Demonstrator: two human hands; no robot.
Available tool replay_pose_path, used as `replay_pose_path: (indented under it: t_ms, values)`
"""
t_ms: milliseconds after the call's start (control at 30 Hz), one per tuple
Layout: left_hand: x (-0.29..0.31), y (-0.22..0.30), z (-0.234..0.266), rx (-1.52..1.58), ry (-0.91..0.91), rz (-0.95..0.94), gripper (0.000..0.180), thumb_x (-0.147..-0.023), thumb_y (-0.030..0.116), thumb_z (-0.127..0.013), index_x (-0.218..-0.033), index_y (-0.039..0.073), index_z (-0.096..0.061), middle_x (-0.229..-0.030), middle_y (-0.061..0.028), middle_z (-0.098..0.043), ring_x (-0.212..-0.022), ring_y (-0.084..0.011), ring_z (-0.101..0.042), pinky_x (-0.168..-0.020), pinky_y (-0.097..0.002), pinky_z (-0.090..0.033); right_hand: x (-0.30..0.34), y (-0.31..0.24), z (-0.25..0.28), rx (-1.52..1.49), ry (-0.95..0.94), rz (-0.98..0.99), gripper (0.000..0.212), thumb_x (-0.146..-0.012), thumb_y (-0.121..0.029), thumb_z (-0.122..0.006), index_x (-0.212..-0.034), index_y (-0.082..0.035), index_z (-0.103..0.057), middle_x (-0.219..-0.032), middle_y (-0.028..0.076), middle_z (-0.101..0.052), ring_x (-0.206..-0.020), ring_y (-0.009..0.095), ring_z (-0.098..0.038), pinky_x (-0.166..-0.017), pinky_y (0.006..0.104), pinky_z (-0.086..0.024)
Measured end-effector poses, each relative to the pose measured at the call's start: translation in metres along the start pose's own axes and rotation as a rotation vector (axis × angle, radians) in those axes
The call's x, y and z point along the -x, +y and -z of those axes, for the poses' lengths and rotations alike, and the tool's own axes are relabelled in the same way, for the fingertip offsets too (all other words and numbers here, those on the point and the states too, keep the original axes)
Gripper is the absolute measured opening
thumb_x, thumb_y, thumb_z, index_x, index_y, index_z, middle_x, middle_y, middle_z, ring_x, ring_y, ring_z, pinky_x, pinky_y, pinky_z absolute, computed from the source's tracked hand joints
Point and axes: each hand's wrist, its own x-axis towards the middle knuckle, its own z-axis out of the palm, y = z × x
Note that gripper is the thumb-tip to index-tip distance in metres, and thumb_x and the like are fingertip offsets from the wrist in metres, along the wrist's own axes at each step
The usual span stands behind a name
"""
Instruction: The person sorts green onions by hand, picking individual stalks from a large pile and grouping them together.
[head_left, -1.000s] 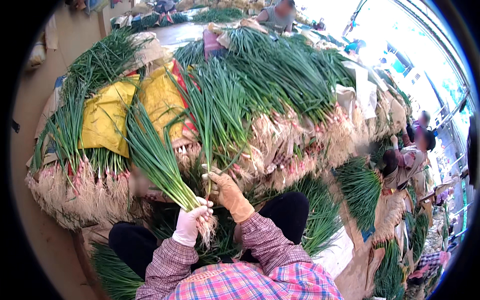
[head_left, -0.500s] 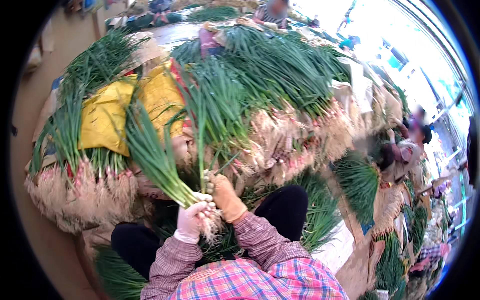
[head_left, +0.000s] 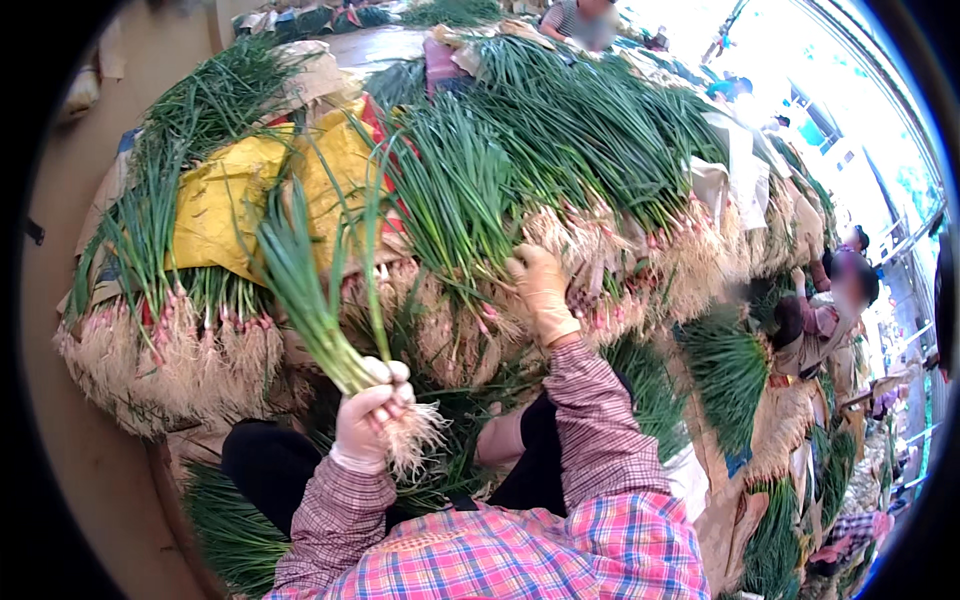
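Head cam, clock taken from mid-view. Nearest, 6 o'clk: pink/blue checked apron [head_left: 500, 550] on wearer's front, dark trousers [head_left: 265, 465] either side, knees bent. Loose greens [head_left: 235, 530] on floor at 7–8, by L knee.

L hand [head_left: 368, 415], pale glove, approx. 7–8 near centre: fist closed round bunch of green onions [head_left: 325, 320] just above roots. Leaves tilt up twd 10–11; pale roots [head_left: 412, 435] stick out below fist twd 5. One stalk [head_left: 374, 290] stands off from rest of bunch, more upright, base at L fingers.

R hand [head_left: 543, 295], tan glove, 3 o'clk just off centre: empty of any bunch, fingers bent at root end of big onion pile [head_left: 455, 190]; can't tell if gripping a stalk.

Pile spans 11 to 2, leaves away, roots twd wearer. Yellow bags at 10 [head_left: 225, 205] & 10–11 [head_left: 335, 165], lying over onions.

Farther: green bundle [head_left: 720, 375] at 3–4; co-worker [head_left: 815, 320] bent, at 3. Farthest: another person [head_left: 570, 20], 12–1, partly cut by top edge.
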Motion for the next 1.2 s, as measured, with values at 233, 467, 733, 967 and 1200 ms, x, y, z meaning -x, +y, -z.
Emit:
replay_pose_path:
  t_ms: [233,467,733,967,1200]
  values:
    - [-0.007,-0.021,0.024,-0.052,0.232,0.093,0.015,-0.074,-0.003,-0.054,-0.088,0.0,-0.057,-0.089,-0.0154,-0.062,-0.063,-0.0187,-0.058,-0.065,-0.0302,-0.051,0.028,-0.058,-0.004,-0.178,0.135,0.173,0.01,-0.085,-0.008,-0.057,-0.094,-0.006,-0.055,-0.071,0.012,-0.057,-0.056,0.027,-0.056,-0.052,0.0328,-0.048]
    - [0.0,-0.016,0.009,-0.058,0.243,-0.012,0.046,-0.08,-0.002,-0.056,-0.124,0.003,-0.042,-0.092,-0.0139,-0.06,-0.068,-0.0178,-0.057,-0.062,-0.0287,-0.049,0.069,-0.084,-0.048,0.163,0.051,0.275,0.003,-0.083,-0.007,-0.054,-0.086,-0.006,-0.053,-0.073,0.008,-0.054,-0.058,0.021,-0.058,-0.048,0.0323,-0.048]
    - [0.0,-0.007,0.007,-0.085,0.242,0.119,0.038,-0.083,0.004,-0.057,-0.119,-0.001,-0.048,-0.083,-0.0073,-0.058,-0.068,-0.0159,-0.058,-0.06,-0.0276,-0.05,0.053,-0.095,-0.041,-0.642,-0.341,-0.17,0.01,-0.083,-0.01,-0.056,-0.09,-0.005,-0.061,-0.083,0.006,-0.063,-0.071,0.013,-0.057,-0.067,0.0309,-0.046]
    - [-0.002,-0.011,0.013,-0.083,0.157,0.11,0.037,-0.084,0.006,-0.056,-0.118,-0.003,-0.048,-0.079,-0.0059,-0.055,-0.069,-0.015,-0.055,-0.064,-0.0269,-0.048,0.076,-0.068,-0.04,0.089,-0.172,-0.159,0.025,-0.083,-0.031,-0.062,-0.084,-0.006,-0.058,-0.078,0.013,-0.061,-0.07,0.031,-0.061,-0.06,0.041,-0.048]
    - [-0.003,-0.014,0.02,-0.109,0.173,0.114,0.033,-0.084,0.005,-0.056,-0.116,-0.001,-0.049,-0.081,-0.0066,-0.057,-0.071,-0.0164,-0.056,-0.063,-0.0294,-0.049,0.076,-0.067,-0.07,0.276,-0.043,-0.068,0.026,-0.077,-0.022,-0.067,-0.09,-0.006,-0.05,-0.08,0.014,-0.058,-0.071,0.032,-0.061,-0.058,0.0395,-0.048]
